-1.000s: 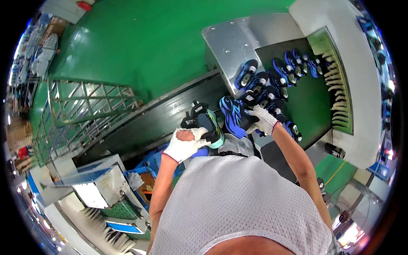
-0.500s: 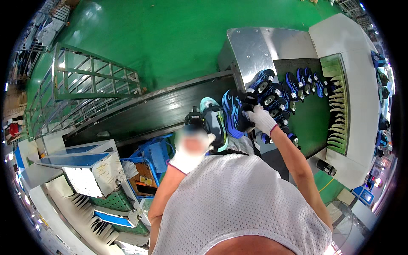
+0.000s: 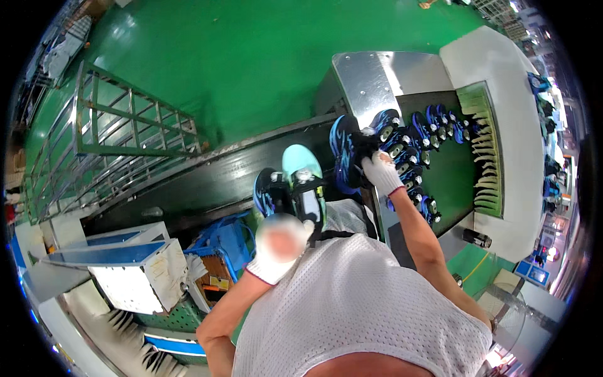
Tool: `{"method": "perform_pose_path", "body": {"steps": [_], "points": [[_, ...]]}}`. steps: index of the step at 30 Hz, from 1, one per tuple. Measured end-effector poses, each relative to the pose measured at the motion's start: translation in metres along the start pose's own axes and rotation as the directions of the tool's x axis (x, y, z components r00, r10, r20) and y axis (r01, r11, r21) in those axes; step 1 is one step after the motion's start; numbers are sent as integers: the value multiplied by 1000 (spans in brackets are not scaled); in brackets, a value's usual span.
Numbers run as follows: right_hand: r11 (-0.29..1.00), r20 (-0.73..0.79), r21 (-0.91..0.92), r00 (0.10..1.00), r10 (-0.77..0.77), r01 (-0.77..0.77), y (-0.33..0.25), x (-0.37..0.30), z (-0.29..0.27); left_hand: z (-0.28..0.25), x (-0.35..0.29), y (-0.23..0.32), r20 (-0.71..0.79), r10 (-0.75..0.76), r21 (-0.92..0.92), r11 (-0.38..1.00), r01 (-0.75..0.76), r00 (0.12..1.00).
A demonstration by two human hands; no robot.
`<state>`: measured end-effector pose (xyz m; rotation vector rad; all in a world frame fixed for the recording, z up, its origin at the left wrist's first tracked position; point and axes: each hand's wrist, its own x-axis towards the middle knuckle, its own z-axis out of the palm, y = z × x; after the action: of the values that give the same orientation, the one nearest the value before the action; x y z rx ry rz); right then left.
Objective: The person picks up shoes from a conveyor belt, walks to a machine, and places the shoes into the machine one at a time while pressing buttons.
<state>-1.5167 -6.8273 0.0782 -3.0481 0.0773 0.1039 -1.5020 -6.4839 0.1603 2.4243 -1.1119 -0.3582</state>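
My left hand [image 3: 281,244], in a white knit glove and partly blurred in the picture, is closed at the heel end of a mint-toed sports shoe [image 3: 301,163]. A blue-and-black sports shoe [image 3: 264,196] lies against it on the left, its heel also at this hand. My right hand [image 3: 380,171], gloved too, grips a dark blue sports shoe [image 3: 343,151] at its black opening; the fingers' far side is hidden. Just beyond that hand, several similar blue-and-black shoes [image 3: 402,154] stand crowded at the machine's mouth.
A dark conveyor belt [image 3: 232,164] runs leftward in front of me. To the right stands a white machine housing [image 3: 512,125] with a fringed curtain [image 3: 490,151]. A metal rack [image 3: 125,119] is at the far left, and a blue crate [image 3: 227,242] sits near my left arm.
The mint-toed shoe and the dark blue shoe, side by side before, are now apart. My left hand has drawn left and nearer; the blue-and-black shoe beside it shows more.
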Motion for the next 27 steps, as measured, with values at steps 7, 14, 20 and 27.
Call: {"method": "perform_pose_path", "body": {"steps": [7, 14, 20, 27], "points": [[795, 243, 422, 899, 363, -435, -38, 36, -47, -2, -25, -44, 13, -24, 118, 993, 22, 1000], [983, 161, 181, 987, -9, -20, 1, 53, -25, -23, -5, -64, 73, -71, -87, 993, 77, 995], [767, 313, 516, 918, 245, -381, 1, 110, -3, -34, 16, -99, 63, -210, -105, 971, 216, 976], [929, 316, 357, 948, -27, -93, 13, 232, 72, -52, 102, -170, 135, -543, -126, 821, 558, 829]]}}
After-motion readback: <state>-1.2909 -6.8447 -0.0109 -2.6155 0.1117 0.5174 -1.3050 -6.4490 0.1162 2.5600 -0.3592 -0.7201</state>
